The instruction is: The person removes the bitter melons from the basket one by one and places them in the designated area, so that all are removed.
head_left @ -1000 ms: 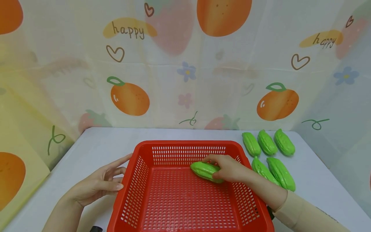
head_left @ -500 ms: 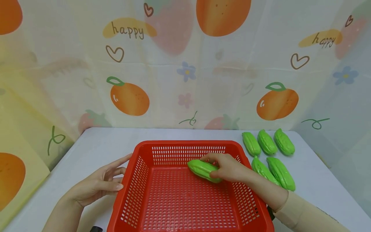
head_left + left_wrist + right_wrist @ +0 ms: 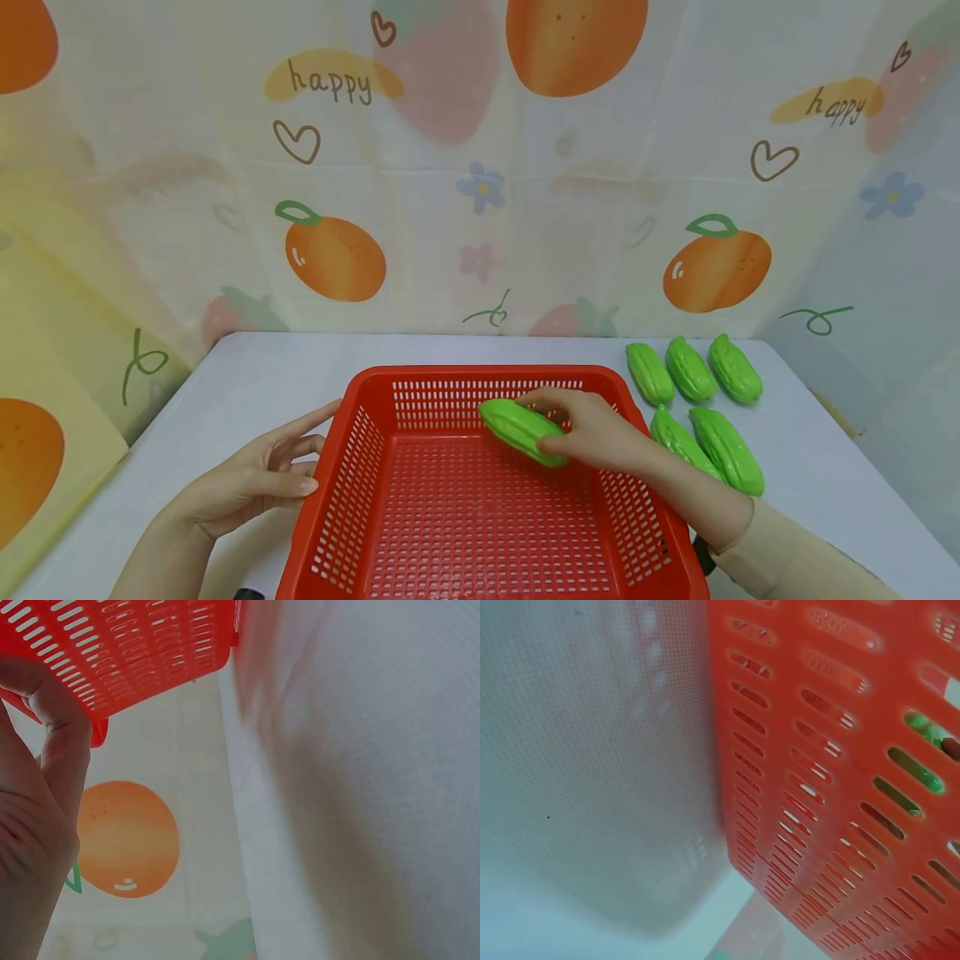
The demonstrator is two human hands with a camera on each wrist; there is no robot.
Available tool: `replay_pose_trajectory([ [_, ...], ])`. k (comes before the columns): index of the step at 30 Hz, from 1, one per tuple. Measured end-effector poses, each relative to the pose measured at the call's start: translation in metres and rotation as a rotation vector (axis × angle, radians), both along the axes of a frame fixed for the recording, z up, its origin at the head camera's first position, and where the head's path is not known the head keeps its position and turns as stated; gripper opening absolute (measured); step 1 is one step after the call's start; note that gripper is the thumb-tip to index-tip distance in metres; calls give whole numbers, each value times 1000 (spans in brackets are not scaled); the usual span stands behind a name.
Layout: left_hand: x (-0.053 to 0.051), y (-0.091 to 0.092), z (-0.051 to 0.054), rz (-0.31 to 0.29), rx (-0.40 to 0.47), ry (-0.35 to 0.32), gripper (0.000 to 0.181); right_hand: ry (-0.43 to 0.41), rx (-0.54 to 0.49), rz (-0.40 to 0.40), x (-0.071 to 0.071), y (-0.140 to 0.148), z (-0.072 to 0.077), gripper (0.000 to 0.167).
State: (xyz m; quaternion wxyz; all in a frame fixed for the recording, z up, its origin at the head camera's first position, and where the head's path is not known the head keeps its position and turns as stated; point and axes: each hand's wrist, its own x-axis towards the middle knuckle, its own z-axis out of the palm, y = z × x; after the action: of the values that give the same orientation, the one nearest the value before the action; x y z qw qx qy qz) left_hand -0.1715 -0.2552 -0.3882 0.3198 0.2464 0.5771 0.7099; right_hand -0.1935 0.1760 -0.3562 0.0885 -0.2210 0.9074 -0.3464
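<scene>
My right hand (image 3: 596,429) reaches over the basket's right wall and grips a glossy green starfruit (image 3: 517,423), ribbed and elongated, thumb on the near side and fingers behind. It is tilted inside the red plastic basket (image 3: 487,533), near the back right; contact with the floor is hard to tell. Through the slots in the right wrist view, bits of the green starfruit (image 3: 922,724) show. My left hand (image 3: 243,479) touches the basket's left side from outside, fingers loosely bent. In the left wrist view, that hand (image 3: 37,787) is against the slotted wall (image 3: 135,667).
Several more green starfruits (image 3: 690,371) lie on the white table (image 3: 285,367), right of the basket, in two rows. A printed curtain (image 3: 480,125) hangs behind the table. A small dark object (image 3: 248,594) shows at the bottom edge, left of the basket.
My right hand has moved the starfruit slightly left and up in the head view. My left hand and the basket have stayed in place.
</scene>
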Motion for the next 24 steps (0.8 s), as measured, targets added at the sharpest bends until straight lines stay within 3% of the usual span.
replay_pose_trajectory([
  [24, -1, -1, -1, -6, 2, -8, 77, 117, -140, -57, 5, 15, 17, 51],
])
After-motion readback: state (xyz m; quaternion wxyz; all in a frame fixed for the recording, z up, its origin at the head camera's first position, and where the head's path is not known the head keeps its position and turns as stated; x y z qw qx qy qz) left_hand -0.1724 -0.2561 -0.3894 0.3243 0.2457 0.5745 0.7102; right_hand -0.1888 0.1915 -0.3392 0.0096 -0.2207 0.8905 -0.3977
